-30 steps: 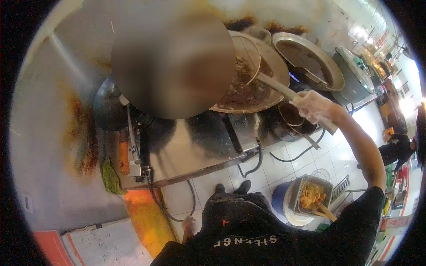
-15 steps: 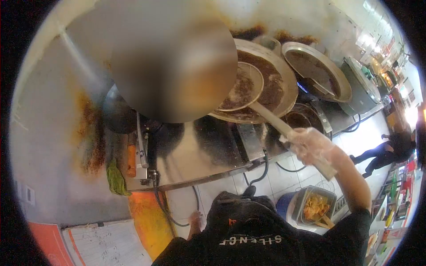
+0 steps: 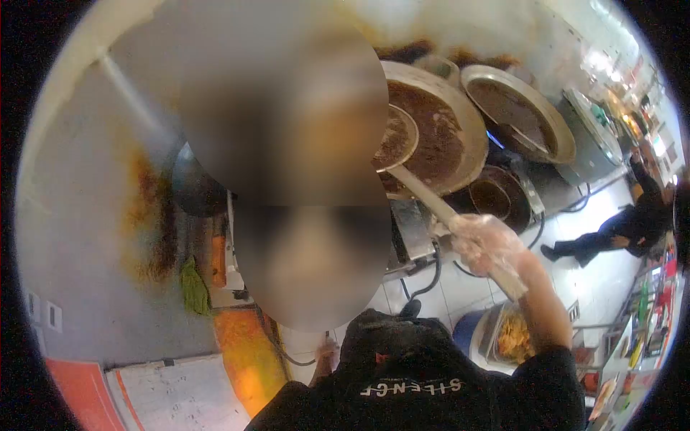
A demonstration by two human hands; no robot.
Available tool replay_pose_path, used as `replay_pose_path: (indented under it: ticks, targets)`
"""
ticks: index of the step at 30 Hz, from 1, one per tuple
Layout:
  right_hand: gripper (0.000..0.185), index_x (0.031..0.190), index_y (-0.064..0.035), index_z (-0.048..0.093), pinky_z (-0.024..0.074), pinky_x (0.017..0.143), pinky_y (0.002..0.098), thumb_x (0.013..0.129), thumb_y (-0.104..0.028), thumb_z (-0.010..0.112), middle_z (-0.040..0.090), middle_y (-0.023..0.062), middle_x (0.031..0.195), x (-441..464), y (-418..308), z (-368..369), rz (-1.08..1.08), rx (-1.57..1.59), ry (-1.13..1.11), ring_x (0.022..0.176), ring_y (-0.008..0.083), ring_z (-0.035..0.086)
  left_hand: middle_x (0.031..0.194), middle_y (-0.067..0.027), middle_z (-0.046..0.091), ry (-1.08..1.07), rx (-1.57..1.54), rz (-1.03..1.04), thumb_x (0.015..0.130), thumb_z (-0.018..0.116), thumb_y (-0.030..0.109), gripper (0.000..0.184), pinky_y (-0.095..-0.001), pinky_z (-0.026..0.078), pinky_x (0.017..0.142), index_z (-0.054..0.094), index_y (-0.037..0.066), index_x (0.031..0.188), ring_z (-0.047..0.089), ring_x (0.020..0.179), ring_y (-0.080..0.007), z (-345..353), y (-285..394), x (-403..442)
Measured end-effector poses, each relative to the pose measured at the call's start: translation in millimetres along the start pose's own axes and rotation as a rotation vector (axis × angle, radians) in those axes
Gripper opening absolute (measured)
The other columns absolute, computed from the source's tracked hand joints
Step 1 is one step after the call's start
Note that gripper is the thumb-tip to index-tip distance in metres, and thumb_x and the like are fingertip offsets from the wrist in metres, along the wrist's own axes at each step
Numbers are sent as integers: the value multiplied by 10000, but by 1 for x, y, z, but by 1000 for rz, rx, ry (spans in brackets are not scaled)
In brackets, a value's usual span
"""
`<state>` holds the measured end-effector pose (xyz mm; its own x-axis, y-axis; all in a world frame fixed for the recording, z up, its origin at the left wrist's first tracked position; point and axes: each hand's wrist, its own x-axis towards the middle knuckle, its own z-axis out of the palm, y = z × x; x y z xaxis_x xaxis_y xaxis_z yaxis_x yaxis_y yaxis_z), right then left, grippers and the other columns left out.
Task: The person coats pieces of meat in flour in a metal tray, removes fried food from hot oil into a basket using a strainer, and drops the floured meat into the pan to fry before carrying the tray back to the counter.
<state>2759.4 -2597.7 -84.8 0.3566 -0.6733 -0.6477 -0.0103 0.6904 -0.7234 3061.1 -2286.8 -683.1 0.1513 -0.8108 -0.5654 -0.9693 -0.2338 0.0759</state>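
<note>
Right hand [image 3: 485, 244], looks clear-gloved, wrapped firmly round skimmer [image 3: 424, 192] by its handle; butt pokes out past palm, back-right. Hoop lies forward-left of grip, within rim of wide pan [image 3: 474, 144] of dark liquid [image 3: 440, 126]; its left part lost in blur, depth unclear. Long axis diagonal, forward-left to back-right. Right hand nearer; left hand [image 3: 327, 353] low, well apart, too small to tell whether fingers spread or closed.
</note>
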Motion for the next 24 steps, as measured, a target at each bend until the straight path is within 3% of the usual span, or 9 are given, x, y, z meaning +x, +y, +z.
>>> replay_pose_path:
  ticks: [6,9,12,15,17,19,20,21,24]
  targets:
    - [202,1011,-46,596,400,373,214,909,-211,651,548,-5,659,34,10,13,-122,-79,65,472,79,514,1000,-74,666,72,-112,126,876,584,225,192,-398,516,854,668,77,964,632,1015,-277,14,-8,-8]
    - [185,1018,-39,599,430,421,202,904,-181,633,575,3,686,50,31,9,-154,259,20,517,72,547,1023,-76,667,101,-159,108,880,581,224,188,-401,510,866,667,74,953,628,1023,-279,6,-10,11]
    - [147,963,-46,624,478,507,246,918,-181,587,577,-11,691,64,37,7,-534,-180,-142,563,82,563,1013,-79,666,41,-126,96,883,577,229,189,-403,508,858,663,74,946,627,1012,-282,13,-13,-3]
    - [142,947,-45,598,467,493,269,897,-178,612,518,-36,645,32,13,44,-181,-34,166,539,91,536,1004,-82,665,53,-136,80,885,574,233,189,-405,506,850,660,74,939,626,1001,-284,-2,-13,-1]
    - [128,909,-51,585,468,495,273,884,-172,621,502,-35,635,82,26,9,-1484,-1287,227,546,98,546,998,-85,665,42,-156,72,887,571,236,190,-406,505,845,658,73,935,625,994,-286,-6,-12,0]
    - [117,885,-70,566,465,493,277,866,-162,636,472,-34,612,54,33,32,-601,-53,-115,541,110,547,992,-87,664,13,-149,93,889,569,239,192,-407,504,840,656,73,930,624,986,-288,-8,-23,-2]
    - [88,831,-78,566,465,497,267,864,-135,624,483,-27,615,53,30,34,-349,218,-148,547,102,548,989,-88,664,19,-161,92,890,568,241,192,-408,504,837,655,73,927,624,982,-288,-17,-21,4]
    - [154,745,-81,550,463,496,255,881,-143,590,505,-23,624,45,14,49,-310,46,129,550,91,547,985,-89,664,18,-174,81,891,567,242,193,-408,503,835,654,73,925,624,979,-289,-19,-20,4]
    - [249,702,-70,536,467,497,252,887,-225,601,513,-12,619,54,21,19,-579,-156,-244,546,91,549,976,-93,663,19,-233,74,894,563,247,196,-410,501,827,650,73,918,623,968,-292,-40,-25,22]
